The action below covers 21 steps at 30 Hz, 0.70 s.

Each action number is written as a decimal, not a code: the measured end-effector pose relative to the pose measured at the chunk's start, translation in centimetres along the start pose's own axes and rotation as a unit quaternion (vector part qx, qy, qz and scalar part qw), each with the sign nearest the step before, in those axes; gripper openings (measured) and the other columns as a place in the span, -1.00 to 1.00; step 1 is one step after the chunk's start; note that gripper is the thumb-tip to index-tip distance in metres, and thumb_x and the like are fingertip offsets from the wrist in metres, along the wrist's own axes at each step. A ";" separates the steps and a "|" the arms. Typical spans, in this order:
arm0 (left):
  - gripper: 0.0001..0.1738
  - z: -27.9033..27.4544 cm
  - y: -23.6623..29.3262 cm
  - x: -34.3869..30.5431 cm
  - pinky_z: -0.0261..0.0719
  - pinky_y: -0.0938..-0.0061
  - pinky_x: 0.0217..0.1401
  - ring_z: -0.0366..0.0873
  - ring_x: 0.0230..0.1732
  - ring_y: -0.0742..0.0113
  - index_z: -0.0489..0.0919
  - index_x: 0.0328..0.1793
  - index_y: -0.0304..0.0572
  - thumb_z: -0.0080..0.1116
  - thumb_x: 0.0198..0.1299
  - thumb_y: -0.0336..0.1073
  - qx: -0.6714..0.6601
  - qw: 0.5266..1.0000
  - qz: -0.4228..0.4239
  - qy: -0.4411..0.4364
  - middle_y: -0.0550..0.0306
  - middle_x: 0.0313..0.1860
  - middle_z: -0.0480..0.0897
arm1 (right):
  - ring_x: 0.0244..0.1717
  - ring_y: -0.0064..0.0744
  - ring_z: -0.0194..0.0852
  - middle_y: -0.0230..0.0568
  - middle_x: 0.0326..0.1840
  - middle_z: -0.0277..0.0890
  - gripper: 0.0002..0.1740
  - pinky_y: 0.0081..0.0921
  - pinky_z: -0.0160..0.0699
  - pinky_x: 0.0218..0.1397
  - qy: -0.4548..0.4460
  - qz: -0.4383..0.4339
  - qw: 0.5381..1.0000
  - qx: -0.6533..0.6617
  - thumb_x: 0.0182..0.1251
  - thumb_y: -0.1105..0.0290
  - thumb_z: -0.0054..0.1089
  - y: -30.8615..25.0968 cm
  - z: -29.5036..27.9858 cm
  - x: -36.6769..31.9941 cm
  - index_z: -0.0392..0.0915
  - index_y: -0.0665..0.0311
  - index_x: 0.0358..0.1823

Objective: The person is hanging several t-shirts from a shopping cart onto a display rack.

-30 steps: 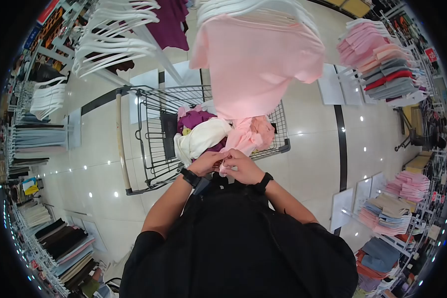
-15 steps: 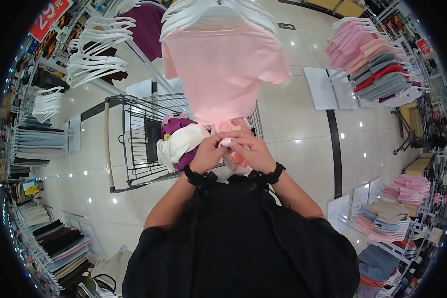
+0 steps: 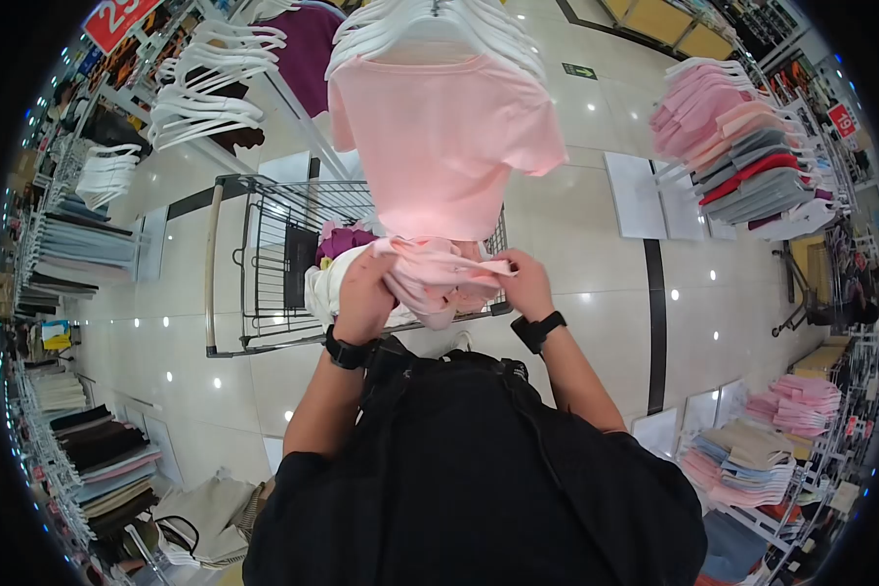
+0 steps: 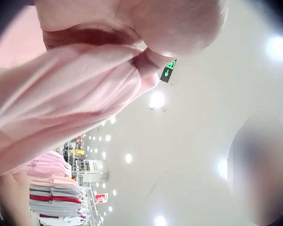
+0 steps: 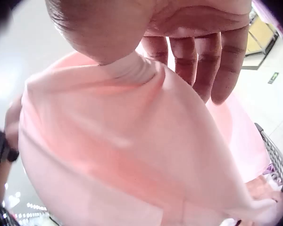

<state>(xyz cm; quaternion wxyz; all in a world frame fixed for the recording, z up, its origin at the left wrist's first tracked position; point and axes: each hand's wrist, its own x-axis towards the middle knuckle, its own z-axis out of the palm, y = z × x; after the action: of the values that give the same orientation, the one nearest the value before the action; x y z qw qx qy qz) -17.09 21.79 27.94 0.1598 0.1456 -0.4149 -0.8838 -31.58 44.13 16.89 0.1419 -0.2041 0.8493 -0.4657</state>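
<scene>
A loose pink garment (image 3: 435, 273) is stretched between both hands, over the near side of a wire shopping cart (image 3: 212, 278). My left hand (image 3: 364, 293) grips its left end, and in the left wrist view the cloth (image 4: 80, 94) runs in long folds from under the thumb. At its other end my right hand (image 3: 525, 285) pinches the edge; in the right wrist view the thumb presses on the fabric (image 5: 132, 122) while the other fingers hang down behind it. Just beyond hangs a pink T-shirt (image 3: 430, 137) on a white hanger. A white garment (image 3: 324, 283) and a purple one (image 3: 344, 241) lie in the cart.
White hangers (image 3: 205, 112) crowd a rack at the upper left. Folded and hung clothes (image 3: 742, 146) line the right side, with more stacked clothes (image 3: 98, 439) at the lower left. Glossy tiled floor (image 3: 576, 352) stretches between the racks.
My hands, close together on bunched pink cloth before, have moved apart sideways, and the garment is spread between them. The view has shifted, with the hanging T-shirt now farther left than a second ago.
</scene>
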 end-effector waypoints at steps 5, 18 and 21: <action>-0.65 -4.5 0.7 -1.1 0.63 0.49 0.00 0.68 -0.11 0.48 0.70 0.10 -0.39 0.06 0.56 -0.23 0.194 0.980 -0.038 0.031 0.13 -0.09 0.78 | -0.37 -0.53 0.58 -0.27 -0.40 0.65 -0.88 -0.51 0.56 -0.21 0.025 -0.057 0.993 0.103 0.19 0.62 0.16 -3.5 -5.4 2.2 0.64 0.38 -0.26; -0.55 -7.2 0.9 -6.3 0.65 0.27 -0.04 0.72 -0.11 0.00 0.61 -0.02 -0.29 0.53 0.10 -0.16 0.529 0.827 0.167 -0.093 -0.12 -0.14 0.73 | -0.38 -0.76 0.34 -0.54 -0.40 0.45 -0.89 -0.68 0.31 -0.33 -0.076 -0.062 0.973 0.209 0.29 0.67 0.09 -16.9 -0.3 -4.9 0.53 0.31 -0.26; -0.58 -7.2 0.9 -8.5 0.67 0.23 0.00 0.76 -0.04 0.00 0.65 0.07 -0.24 0.46 0.17 -0.18 0.506 0.826 0.229 -0.092 -0.11 -0.10 0.76 | -0.37 -0.75 0.34 -0.54 -0.38 0.43 -0.88 -0.69 0.33 -0.32 -0.129 -0.052 0.971 0.194 0.32 0.67 0.13 -18.2 3.0 -7.0 0.51 0.30 -0.21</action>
<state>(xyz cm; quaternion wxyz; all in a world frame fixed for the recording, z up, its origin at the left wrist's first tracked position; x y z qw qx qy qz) -6.38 19.74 25.23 0.2225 0.0246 -0.8384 -0.4969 -20.21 36.48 31.11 0.2633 -0.2748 0.7051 -0.5983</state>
